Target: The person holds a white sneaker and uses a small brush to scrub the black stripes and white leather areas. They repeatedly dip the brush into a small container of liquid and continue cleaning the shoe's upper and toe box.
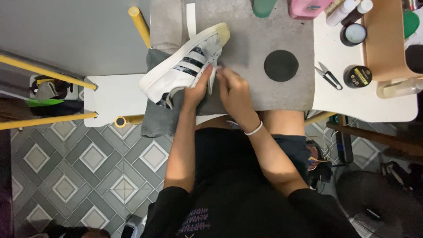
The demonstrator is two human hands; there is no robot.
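Sneaker, white with dark side stripes and a yellowed toe cap, lies tilted on its side on a grey cloth mat that covers the middle of the surface. Its toe points up and to the right, its heel down and to the left, where the heel overhangs a darker grey cloth hanging off the near edge. The left hand is closed around the shoe's opening near the tongue, thumb on the outside, steadying it. The right hand, with a thin white band at the wrist, has its fingers curled and pinched together just beside the shoe's lacing area; what it pinches is too small to tell, though a bit of white shows at the fingertips.

Further out on the mat sits a round black disc. To the right of the mat, on the bare white part of the surface, lie small black-handled snips, and near them stand two round tins, one with its pale contents showing and one with a dark lid. A wooden tray stands at the far right, with a clear bottle lying beside it. Yellow bars reach out to the left above a grey patterned tile floor.
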